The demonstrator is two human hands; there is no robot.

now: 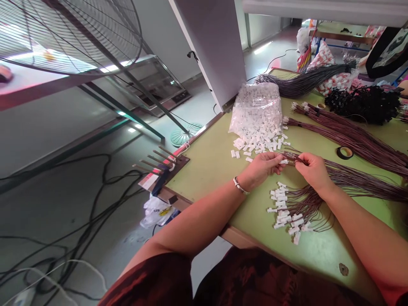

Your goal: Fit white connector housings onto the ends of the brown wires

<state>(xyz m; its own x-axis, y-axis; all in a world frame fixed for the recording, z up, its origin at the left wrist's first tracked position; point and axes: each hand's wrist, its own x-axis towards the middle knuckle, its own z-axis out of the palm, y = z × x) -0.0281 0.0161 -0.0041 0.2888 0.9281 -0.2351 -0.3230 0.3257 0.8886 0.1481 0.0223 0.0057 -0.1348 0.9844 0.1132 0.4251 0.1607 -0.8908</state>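
My left hand (262,168) is closed in a pinch on a small white plastic connector (283,161) above the green table (210,165). Just to its right, my right hand (314,170) is closed on the ends of thin brown wires (350,176) that trail off to the right. The two hands almost touch at the connector. Below them lies a bunch of brown wires with white connectors fitted (287,212). Just above my left hand is a loose pile of white connectors (259,142), spilled from a clear bag (256,106).
More brown wire bundles (344,131) and a tape roll (344,152) lie at the right, with a grey wire bundle (302,83) and black parts (363,102) behind. A metal-pronged rack (159,163) sits at the table's left corner. Cables (79,238) cover the floor by a fan (79,29).
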